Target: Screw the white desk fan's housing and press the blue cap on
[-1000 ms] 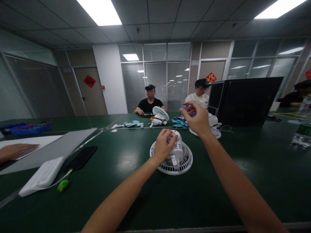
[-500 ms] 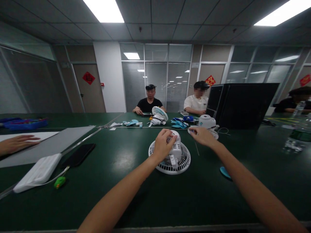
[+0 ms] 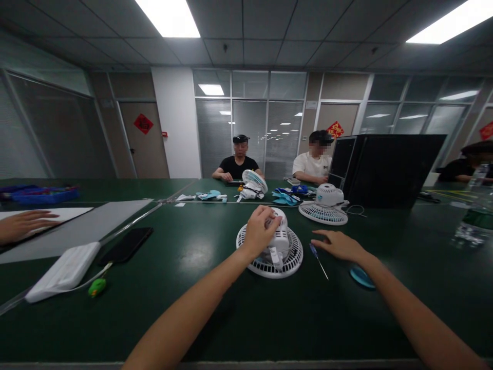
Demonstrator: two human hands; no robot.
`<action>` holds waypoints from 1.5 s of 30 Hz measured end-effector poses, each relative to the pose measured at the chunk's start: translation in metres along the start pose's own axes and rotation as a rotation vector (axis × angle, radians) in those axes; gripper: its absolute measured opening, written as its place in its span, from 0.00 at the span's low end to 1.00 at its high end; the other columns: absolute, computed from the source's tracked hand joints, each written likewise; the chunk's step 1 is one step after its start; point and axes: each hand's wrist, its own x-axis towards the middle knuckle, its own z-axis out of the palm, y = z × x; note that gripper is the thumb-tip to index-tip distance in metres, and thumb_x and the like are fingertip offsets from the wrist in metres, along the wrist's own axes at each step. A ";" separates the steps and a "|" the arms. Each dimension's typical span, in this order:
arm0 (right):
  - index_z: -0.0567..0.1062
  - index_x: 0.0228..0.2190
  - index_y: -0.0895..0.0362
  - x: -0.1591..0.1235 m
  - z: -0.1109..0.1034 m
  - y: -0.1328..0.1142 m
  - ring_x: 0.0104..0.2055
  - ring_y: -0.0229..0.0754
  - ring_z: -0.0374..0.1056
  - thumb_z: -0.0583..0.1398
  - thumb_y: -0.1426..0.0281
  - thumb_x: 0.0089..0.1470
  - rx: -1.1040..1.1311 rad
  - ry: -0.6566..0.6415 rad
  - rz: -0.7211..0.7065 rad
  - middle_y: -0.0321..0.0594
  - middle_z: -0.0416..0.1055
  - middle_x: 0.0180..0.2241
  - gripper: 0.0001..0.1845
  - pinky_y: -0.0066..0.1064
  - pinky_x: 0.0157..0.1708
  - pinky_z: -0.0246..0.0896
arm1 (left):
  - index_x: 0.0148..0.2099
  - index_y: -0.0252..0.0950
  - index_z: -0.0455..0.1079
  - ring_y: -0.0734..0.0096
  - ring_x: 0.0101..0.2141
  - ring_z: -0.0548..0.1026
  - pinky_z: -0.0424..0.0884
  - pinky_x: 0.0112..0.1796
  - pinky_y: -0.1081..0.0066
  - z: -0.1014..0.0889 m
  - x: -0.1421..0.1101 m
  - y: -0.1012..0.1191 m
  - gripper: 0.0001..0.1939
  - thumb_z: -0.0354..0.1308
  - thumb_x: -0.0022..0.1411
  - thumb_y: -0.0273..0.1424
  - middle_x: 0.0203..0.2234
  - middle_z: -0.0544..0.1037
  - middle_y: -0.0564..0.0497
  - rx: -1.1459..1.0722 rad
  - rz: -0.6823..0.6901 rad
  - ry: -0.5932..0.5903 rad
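My left hand point(image 3: 262, 230) curls its fingers over the top of the motor housing of a white fan point(image 3: 279, 236). The fan lies grille-down on the green table. To its right, a screwdriver point(image 3: 319, 260) with a blue handle rests on the tabletop. My right hand point(image 3: 339, 244) is just beside the handle, fingers stretched out and holding nothing. A round blue cap point(image 3: 362, 276) lies under my right wrist, partly covered by it. Farther back is a second white fan point(image 3: 327, 203), also grille-down.
Across the table are a third fan point(image 3: 253, 184), blue fan blades point(image 3: 285, 197) and two seated people. A black computer case point(image 3: 393, 169) stands at right by a water bottle point(image 3: 473, 221). At left lie a phone point(image 3: 127, 245), a white power bank point(image 3: 65, 270) and another person's hand point(image 3: 29, 225).
My right hand has moved back toward me from near the second fan, and the screwdriver now lies on the table, out of its fingers. My left hand stays on the fan.
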 end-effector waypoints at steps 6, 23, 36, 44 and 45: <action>0.72 0.55 0.57 -0.044 0.000 0.061 0.50 0.58 0.69 0.55 0.39 0.45 0.031 0.016 0.111 0.53 0.72 0.50 0.46 0.42 0.45 0.66 | 0.33 0.38 0.67 0.65 0.41 0.73 0.67 0.46 0.66 0.001 -0.002 -0.004 0.05 0.58 0.63 0.30 0.38 0.72 0.49 0.016 0.029 0.020; 0.74 0.50 0.55 -0.046 -0.028 0.008 0.50 0.52 0.68 0.63 0.49 0.46 0.396 0.210 -0.241 0.47 0.71 0.51 0.33 0.38 0.42 0.67 | 0.58 0.34 0.55 0.53 0.54 0.70 0.62 0.57 0.55 0.003 -0.002 -0.009 0.37 0.68 0.50 0.37 0.53 0.70 0.39 -0.043 -0.234 -0.065; 0.80 0.41 0.57 0.025 -0.048 -0.119 0.40 0.47 0.71 0.66 0.59 0.47 0.339 0.337 -0.628 0.44 0.77 0.39 0.21 0.36 0.38 0.64 | 0.59 0.35 0.57 0.54 0.53 0.71 0.65 0.54 0.56 0.002 -0.004 -0.011 0.37 0.68 0.51 0.36 0.54 0.71 0.39 -0.127 -0.287 -0.097; 0.80 0.34 0.57 0.037 -0.048 -0.114 0.39 0.46 0.70 0.69 0.58 0.41 0.385 0.255 -0.622 0.41 0.77 0.37 0.19 0.34 0.37 0.62 | 0.59 0.34 0.57 0.51 0.54 0.70 0.66 0.53 0.56 -0.001 -0.004 -0.005 0.37 0.68 0.51 0.38 0.54 0.71 0.37 -0.095 -0.321 -0.113; 0.80 0.32 0.58 0.037 -0.047 -0.115 0.38 0.45 0.70 0.69 0.57 0.41 0.381 0.287 -0.611 0.41 0.76 0.35 0.19 0.34 0.36 0.62 | 0.59 0.34 0.57 0.52 0.53 0.71 0.66 0.53 0.56 -0.001 -0.004 -0.005 0.37 0.68 0.51 0.38 0.53 0.71 0.37 -0.095 -0.319 -0.112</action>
